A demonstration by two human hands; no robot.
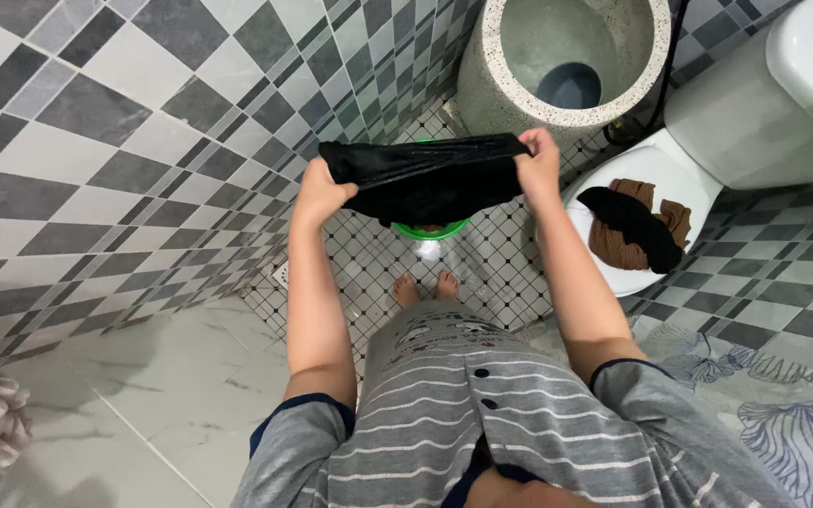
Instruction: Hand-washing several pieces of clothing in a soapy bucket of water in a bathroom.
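1. Holding a black cloth [425,179] up in the air are both hands; the left hand [320,193] pinches one end tight, and the right hand [538,165] pinches the other end tight.
2. The cloth hangs right over a green bucket [430,228] on the little floor tiles [501,254]; it looks shiny, so I think it is wet.
3. It could slip; wet cloth is heavy and each hand holds only a small bit; if one side lets go, it may swing and miss the bucket.
4. Drips could land on the floor by the bare feet [425,285]; that could make the tiles slippery.
5. The cloth is pulled out long from side to side, from one hand to the other; the right end sits a little higher; the middle sags down.
6. More clothes, brown and black [634,226], lie on the white toilet lid [646,169]; a round stone tub [566,56] stands behind.
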